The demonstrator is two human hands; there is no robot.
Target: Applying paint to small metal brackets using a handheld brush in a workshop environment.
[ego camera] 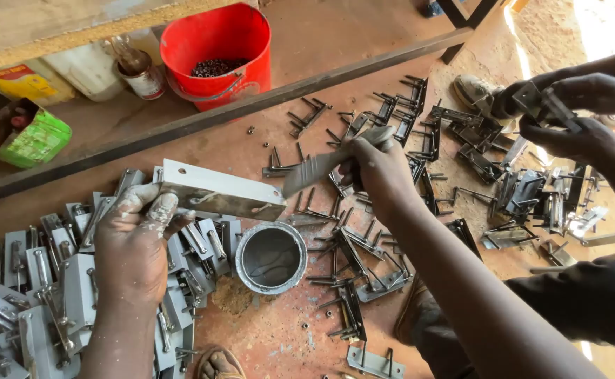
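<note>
My left hand [133, 242], smeared with grey paste, grips a flat grey metal plate [223, 189] by its left end and holds it level above the floor. My right hand [377, 168] holds a putty knife [321, 165], its blade tip resting at the plate's right end. Just below the plate stands a small open tin [271, 257] with grey paste inside.
A pile of grey-coated metal latches [34, 295] lies at the left. Bare metal bolts and brackets [363, 267] are scattered on the red-brown floor. Another person's dark-gloved hands [567, 116] handle a part at the right. A red bucket [216, 52] stands behind a long metal bar [202, 119].
</note>
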